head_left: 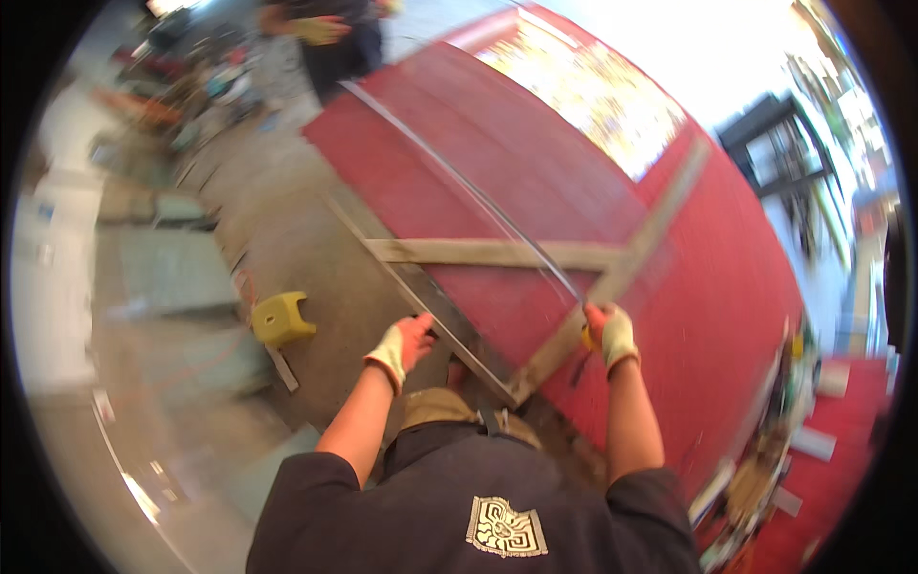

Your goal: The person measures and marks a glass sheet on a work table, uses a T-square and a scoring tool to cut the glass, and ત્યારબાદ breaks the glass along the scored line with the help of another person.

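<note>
My right hand [611, 335], in a cream and orange glove, is closed round a tape measure, whose case is mostly covered by the fingers. Its long pale blade [466, 181] runs out to the far left over a red panel [516, 134]. Lying on that panel is a wooden frame [507, 253] of several joined strips. My left hand [404, 348], gloved the same way, has its fingers curled at the frame's near-left strip [469, 360]; blur makes the exact hold hard to see.
Beyond the panel's far-left corner stands a person in dark clothes [342, 53] with yellowish gloves. A yellow stool [282, 319] is on the floor to my left. Cluttered goods [215, 86] lie farther left. At the right are a black frame [779, 143] and another red surface [851, 440].
</note>
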Available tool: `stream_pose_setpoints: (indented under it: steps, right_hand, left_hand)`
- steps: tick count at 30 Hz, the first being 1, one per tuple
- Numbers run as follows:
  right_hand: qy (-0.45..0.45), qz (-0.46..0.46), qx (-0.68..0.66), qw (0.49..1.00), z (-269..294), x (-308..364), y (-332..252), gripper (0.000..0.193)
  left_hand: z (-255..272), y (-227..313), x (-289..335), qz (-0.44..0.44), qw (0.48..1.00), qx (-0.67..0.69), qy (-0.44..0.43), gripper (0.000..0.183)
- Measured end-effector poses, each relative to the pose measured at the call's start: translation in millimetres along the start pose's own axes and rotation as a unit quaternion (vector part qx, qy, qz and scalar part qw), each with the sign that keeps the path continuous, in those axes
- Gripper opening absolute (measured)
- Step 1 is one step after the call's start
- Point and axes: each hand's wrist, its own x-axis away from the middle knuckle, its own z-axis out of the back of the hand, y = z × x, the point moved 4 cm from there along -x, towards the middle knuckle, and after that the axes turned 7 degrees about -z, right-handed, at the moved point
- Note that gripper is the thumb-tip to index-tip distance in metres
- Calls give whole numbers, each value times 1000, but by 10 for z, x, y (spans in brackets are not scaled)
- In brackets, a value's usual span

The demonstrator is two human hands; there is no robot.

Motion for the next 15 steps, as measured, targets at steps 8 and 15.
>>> stream_pose_setpoints:
  steps: [8,15]
  right_hand:
    - [84,-209,39,974,865,690,1407,48]
    - [83,-291,-11,953,833,900,1919,49]
  left_hand:
    - [-195,-57,103,31,998,-18,49,40]
    - [-519,-122,-183,3,986,145,85,44]
